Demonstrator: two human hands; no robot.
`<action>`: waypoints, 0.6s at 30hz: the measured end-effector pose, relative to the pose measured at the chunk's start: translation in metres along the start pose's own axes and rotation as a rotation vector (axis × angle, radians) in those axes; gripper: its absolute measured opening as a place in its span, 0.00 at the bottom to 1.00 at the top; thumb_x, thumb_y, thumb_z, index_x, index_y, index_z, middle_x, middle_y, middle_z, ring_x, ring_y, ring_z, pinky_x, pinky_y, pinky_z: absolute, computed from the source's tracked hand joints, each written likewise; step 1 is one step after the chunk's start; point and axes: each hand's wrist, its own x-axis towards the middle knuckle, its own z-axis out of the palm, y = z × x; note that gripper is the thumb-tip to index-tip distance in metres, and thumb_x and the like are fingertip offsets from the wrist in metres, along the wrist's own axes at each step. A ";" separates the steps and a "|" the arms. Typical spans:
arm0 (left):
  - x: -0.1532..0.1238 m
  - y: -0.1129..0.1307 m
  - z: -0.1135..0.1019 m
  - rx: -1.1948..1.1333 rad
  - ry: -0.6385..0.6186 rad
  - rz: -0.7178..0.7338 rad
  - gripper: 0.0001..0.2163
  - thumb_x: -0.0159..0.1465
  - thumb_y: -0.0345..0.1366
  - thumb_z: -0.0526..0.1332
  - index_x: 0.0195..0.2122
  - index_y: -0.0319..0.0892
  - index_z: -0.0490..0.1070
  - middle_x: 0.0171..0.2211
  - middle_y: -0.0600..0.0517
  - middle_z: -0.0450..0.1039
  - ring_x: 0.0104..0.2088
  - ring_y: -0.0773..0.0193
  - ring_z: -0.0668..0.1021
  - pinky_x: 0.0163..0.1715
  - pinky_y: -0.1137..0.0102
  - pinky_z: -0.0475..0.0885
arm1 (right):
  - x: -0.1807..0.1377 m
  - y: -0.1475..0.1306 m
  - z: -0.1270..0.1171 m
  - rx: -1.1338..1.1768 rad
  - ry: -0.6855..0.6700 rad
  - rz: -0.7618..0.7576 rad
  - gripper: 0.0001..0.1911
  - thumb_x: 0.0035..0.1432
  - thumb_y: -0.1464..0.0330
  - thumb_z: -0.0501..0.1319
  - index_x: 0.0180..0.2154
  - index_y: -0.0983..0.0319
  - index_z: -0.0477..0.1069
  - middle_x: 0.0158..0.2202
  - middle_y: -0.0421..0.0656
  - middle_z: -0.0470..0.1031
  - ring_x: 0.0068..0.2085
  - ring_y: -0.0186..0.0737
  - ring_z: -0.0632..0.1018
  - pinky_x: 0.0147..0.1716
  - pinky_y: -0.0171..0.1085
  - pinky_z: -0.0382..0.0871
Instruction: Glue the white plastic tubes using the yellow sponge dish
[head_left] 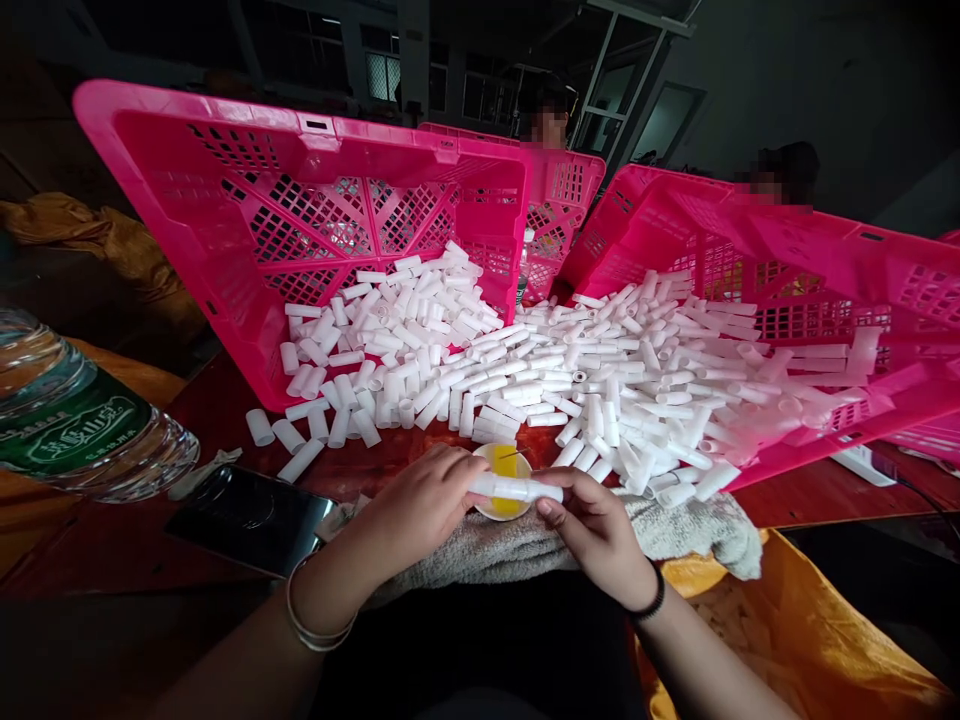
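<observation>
Between my hands lies a white plastic tube (514,488), held level above a small round dish (484,456) that has something yellow in it and a thin stick across its rim. My left hand (431,497) is closed round the tube's left end. The right end is pinched by the thumb and fingers of my right hand (596,525). A seam shows along the tube, but I cannot tell whether it is one piece or two joined. Just beyond the dish, many loose white tubes (525,375) are heaped on the red table.
Two pink crates (300,135) lie tipped with tubes spilling out; the right crate (810,225) reaches the table's right side. A water bottle (82,420) and a phone (247,515) are at left. A grey towel (682,525) lines the front edge. Two people sit behind the crates.
</observation>
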 end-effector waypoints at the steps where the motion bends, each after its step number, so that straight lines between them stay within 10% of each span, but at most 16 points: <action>1: 0.001 0.006 -0.001 0.046 -0.009 0.018 0.10 0.66 0.30 0.55 0.49 0.40 0.66 0.42 0.46 0.73 0.44 0.55 0.74 0.45 0.60 0.72 | 0.001 -0.007 -0.001 -0.013 -0.040 0.033 0.07 0.63 0.68 0.59 0.44 0.59 0.69 0.36 0.43 0.75 0.31 0.34 0.77 0.27 0.31 0.73; 7: -0.003 0.069 0.011 -0.378 -0.335 -0.110 0.09 0.69 0.38 0.53 0.39 0.39 0.68 0.33 0.49 0.74 0.33 0.61 0.75 0.32 0.69 0.72 | -0.014 -0.045 -0.003 -0.465 -0.062 -0.226 0.13 0.66 0.70 0.50 0.28 0.60 0.64 0.21 0.39 0.67 0.23 0.33 0.69 0.24 0.32 0.64; 11: -0.012 0.090 0.011 -0.671 -0.575 -0.029 0.16 0.68 0.45 0.54 0.51 0.42 0.65 0.41 0.50 0.75 0.38 0.62 0.77 0.34 0.72 0.74 | -0.061 -0.056 -0.039 -0.677 -0.142 -0.334 0.17 0.68 0.66 0.48 0.27 0.59 0.65 0.20 0.40 0.69 0.23 0.35 0.72 0.24 0.34 0.64; 16: 0.003 0.001 -0.004 -0.022 0.150 -0.352 0.19 0.68 0.36 0.51 0.60 0.45 0.59 0.55 0.41 0.64 0.56 0.47 0.66 0.55 0.52 0.64 | -0.075 -0.040 -0.106 -0.931 -0.225 -0.244 0.11 0.63 0.59 0.57 0.31 0.55 0.72 0.28 0.43 0.77 0.24 0.39 0.75 0.21 0.36 0.64; 18: 0.015 -0.045 -0.004 0.225 0.200 -0.442 0.18 0.65 0.32 0.53 0.56 0.41 0.65 0.54 0.38 0.63 0.54 0.42 0.67 0.53 0.49 0.65 | -0.041 -0.023 -0.103 -0.992 -0.191 -0.212 0.12 0.64 0.60 0.54 0.34 0.56 0.74 0.36 0.48 0.78 0.31 0.44 0.77 0.28 0.40 0.68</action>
